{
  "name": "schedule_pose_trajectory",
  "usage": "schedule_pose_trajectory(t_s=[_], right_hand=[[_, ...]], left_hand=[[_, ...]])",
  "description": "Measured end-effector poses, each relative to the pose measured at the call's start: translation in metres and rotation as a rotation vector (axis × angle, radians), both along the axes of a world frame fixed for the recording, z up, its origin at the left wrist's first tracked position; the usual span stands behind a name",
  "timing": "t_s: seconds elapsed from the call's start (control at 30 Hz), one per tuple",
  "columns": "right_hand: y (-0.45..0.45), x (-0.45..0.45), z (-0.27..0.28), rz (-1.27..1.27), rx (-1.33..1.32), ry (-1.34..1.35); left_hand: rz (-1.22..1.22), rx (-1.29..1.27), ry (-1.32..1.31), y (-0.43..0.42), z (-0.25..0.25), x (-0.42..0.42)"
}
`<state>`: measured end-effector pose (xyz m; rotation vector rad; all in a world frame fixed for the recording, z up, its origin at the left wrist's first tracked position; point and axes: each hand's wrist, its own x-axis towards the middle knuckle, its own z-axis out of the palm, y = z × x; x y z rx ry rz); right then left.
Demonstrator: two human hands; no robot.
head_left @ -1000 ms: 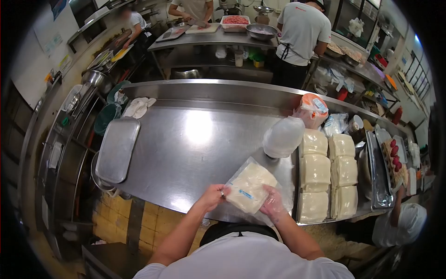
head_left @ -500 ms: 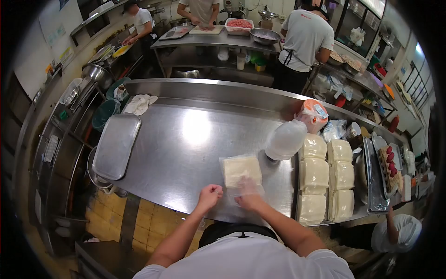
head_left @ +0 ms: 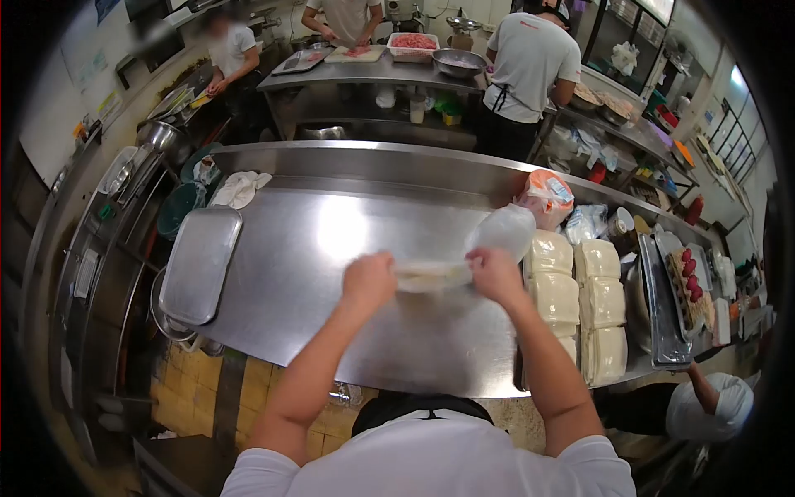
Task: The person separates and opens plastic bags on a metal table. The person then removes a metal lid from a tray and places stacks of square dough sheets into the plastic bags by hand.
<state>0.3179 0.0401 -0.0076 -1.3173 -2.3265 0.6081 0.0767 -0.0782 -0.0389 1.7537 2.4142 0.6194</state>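
Between my two hands a clear plastic bag point(head_left: 432, 276) with pale flat contents is raised above the steel table, blurred by motion. My left hand point(head_left: 370, 277) is closed on one end of it, and my right hand point(head_left: 497, 275) grips the other end. What the pale contents are, I cannot tell. Behind my right hand stands a translucent, rounded plastic-covered thing point(head_left: 507, 228). Right of that hand, packed pale square bundles in plastic point(head_left: 602, 306) lie in two rows on a tray.
A metal tray point(head_left: 200, 265) and a white cloth point(head_left: 240, 189) lie at the steel table's point(head_left: 290, 331) left end. An orange-and-white package point(head_left: 546, 199) stands at its back right. Dark trays point(head_left: 660, 306) sit at the right end. Several people work beyond and beside the table.
Both hands have moved forward and apart, lifting the bag off the table. The left hand, free before, now grips one end. The view has shifted slightly.
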Motion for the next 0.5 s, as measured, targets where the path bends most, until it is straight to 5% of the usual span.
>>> schedule_pose_trajectory(t_s=[0.1,0.17,0.27,0.37,0.4,0.5], right_hand=[[-0.016,0.010,0.047,0.007,-0.152,0.102],[-0.028,0.022,0.041,0.069,-0.147,0.122],[-0.069,0.035,-0.010,0.034,-0.211,0.179],[-0.106,0.073,-0.111,0.192,-0.389,-0.041],[-0.112,0.079,-0.117,0.280,-0.520,-0.168],[-0.118,0.092,-0.132,0.181,-0.511,-0.138]], left_hand=[[0.101,0.075,-0.311,-0.019,0.082,0.006],[0.083,0.126,-0.329,-0.036,0.074,0.013],[0.049,0.141,-0.328,-0.074,0.015,0.026],[0.016,-0.251,-0.369,-0.130,-0.075,0.047],[-0.019,-0.483,-0.390,-0.139,-0.077,0.051],[0.005,-0.435,-0.475,-0.147,-0.080,0.051]])
